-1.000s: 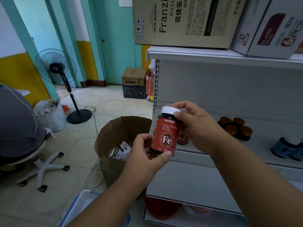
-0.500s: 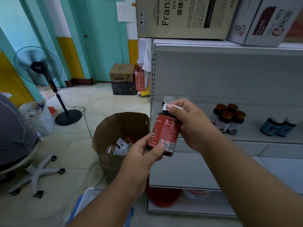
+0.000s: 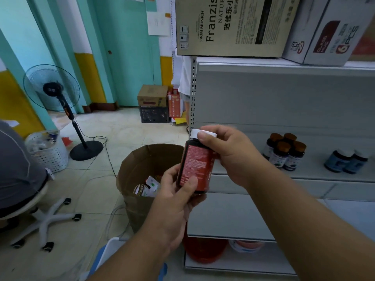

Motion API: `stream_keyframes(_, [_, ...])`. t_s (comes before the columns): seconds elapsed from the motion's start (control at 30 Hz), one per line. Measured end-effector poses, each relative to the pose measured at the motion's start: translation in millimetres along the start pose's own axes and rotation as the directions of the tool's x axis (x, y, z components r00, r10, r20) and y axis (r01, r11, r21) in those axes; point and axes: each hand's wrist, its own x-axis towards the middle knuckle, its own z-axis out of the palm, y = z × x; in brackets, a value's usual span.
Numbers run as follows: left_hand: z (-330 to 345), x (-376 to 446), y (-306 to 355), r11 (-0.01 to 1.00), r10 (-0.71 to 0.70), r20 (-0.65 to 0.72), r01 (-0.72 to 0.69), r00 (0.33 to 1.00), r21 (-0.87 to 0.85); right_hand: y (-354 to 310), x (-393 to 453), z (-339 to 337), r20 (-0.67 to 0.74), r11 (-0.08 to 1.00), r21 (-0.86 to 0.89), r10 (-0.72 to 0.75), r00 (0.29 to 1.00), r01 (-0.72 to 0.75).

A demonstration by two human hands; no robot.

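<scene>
A dark bottle with a red label and a white cap (image 3: 196, 166) is held upright in front of the grey shelf (image 3: 284, 177). Its back label with small print faces me. My left hand (image 3: 176, 199) grips the bottle's lower part, thumb across the label. My right hand (image 3: 229, 153) holds the top, with the thumb on the white cap. Both hands are at the shelf's left end, above an open brown paper bag (image 3: 129, 179).
Several brown-capped bottles (image 3: 284, 153) and two blue-labelled bottles (image 3: 345, 161) stand on the shelf. Cardboard boxes (image 3: 233, 27) sit on top. A standing fan (image 3: 52, 88), a white basket (image 3: 48, 153), a seated person (image 3: 18, 169) and a wheeled chair base (image 3: 50, 222) are at the left.
The bottle has been turned between my hands: the front "Fe" label faced me before, now the back text faces me. My view has shifted slightly left.
</scene>
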Motion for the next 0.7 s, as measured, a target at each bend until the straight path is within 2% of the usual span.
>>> stream_keyframes(0.07, [2, 0, -1, 1.000, 0.003, 0.009, -0.003, 1.000, -0.024, 1, -2, -1, 0.022, 0.999, -0.033, 0.021, 1.000, -0.020])
stream_keyframes(0.2, [2, 1, 0, 0.991, -0.051, 0.013, 0.052, 0.999, -0.119, -5, -3, -7, 0.111, 0.993, 0.100, 0.052, 0.992, -0.064])
stream_keyframes(0.47, [3, 3, 1, 0.999, 0.029, -0.006, -0.029, 1.000, 0.014, -8, -4, 6, -0.030, 0.999, 0.019, 0.044, 0.999, -0.043])
stream_keyframes(0.6, [0, 2, 1, 0.985, -0.055, 0.019, 0.058, 0.998, -0.163, -9, -5, -1, 0.064, 0.996, 0.046, 0.077, 0.995, -0.080])
stream_keyframes(0.7, [-3, 3, 1, 0.979, -0.100, 0.027, 0.103, 0.995, -0.178, -15, -9, -7, 0.056, 0.999, 0.018, 0.037, 0.998, -0.038])
